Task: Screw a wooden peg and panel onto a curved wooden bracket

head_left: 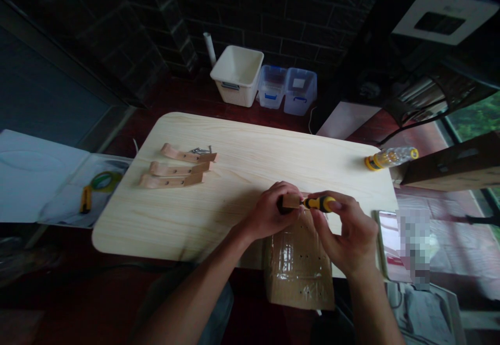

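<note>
My right hand (351, 225) is closed around a yellow and black screwdriver (319, 203), which points left. Its tip meets a small wooden hook piece (291, 201) that my left hand (275, 207) grips above a cardboard box (299, 272). Clear tape covers part of the box, and several small holes dot its surface. The box hangs over the near table edge. Three similar curved wooden hooks (175, 179) lie at the table's left, each with dark holes. Beside the farthest one is a small pile of screws (200, 151).
The pale wooden table (242, 142) has a clear bottle-shaped container with a yellow base (390, 157) at its right end. On the floor behind stand a white basket (237, 74) and two clear bins (300, 91). An open white box (94, 204) sits left.
</note>
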The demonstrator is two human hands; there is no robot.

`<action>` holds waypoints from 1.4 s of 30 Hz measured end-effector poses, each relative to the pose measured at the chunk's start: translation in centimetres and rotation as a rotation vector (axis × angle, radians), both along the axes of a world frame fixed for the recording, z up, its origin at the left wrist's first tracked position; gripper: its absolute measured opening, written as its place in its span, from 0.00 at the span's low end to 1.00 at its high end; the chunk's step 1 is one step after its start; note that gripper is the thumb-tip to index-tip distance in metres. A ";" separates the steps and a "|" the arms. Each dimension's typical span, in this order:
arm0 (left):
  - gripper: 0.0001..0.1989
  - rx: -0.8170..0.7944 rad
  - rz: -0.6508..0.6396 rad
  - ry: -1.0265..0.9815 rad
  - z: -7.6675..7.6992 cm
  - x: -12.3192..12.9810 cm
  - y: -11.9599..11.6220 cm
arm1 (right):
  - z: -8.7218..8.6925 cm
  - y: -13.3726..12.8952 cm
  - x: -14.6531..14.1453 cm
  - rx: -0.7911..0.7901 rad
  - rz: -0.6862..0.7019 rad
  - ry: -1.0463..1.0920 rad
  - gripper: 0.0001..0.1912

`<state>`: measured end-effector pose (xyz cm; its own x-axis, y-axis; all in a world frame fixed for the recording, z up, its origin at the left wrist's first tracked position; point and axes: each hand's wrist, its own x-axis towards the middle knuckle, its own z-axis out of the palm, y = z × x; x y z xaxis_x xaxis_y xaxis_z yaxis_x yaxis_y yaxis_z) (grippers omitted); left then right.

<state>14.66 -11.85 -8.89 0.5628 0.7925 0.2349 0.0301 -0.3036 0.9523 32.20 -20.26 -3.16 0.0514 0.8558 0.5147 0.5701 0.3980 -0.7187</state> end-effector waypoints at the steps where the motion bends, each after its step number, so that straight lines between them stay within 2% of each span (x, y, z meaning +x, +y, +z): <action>1: 0.09 0.000 -0.002 0.003 0.0 0.0 0.0 | 0.0 0.0 0.0 -0.004 -0.006 0.002 0.20; 8: 0.09 -0.001 -0.005 0.010 -0.1 0.0 0.1 | 0.3 -0.1 -0.3 -0.002 0.013 0.008 0.22; 14: 0.09 -0.007 -0.001 0.012 0.1 0.0 0.0 | 0.3 0.1 -0.2 -0.007 -0.011 0.035 0.18; 22: 0.09 -0.011 -0.004 0.010 0.1 0.1 0.0 | 0.6 0.0 -0.2 -0.002 0.003 0.000 0.20; 27: 0.09 -0.010 -0.002 0.013 0.1 0.1 0.1 | 0.4 0.1 0.0 -0.002 -0.026 0.006 0.18; 34: 0.09 -0.003 0.000 0.015 0.3 0.1 0.0 | 0.3 0.0 -0.2 -0.018 0.018 0.045 0.20; 42: 0.09 -0.027 0.015 0.031 0.3 0.1 -0.1 | -0.2 0.0 0.6 -0.014 -0.017 0.061 0.21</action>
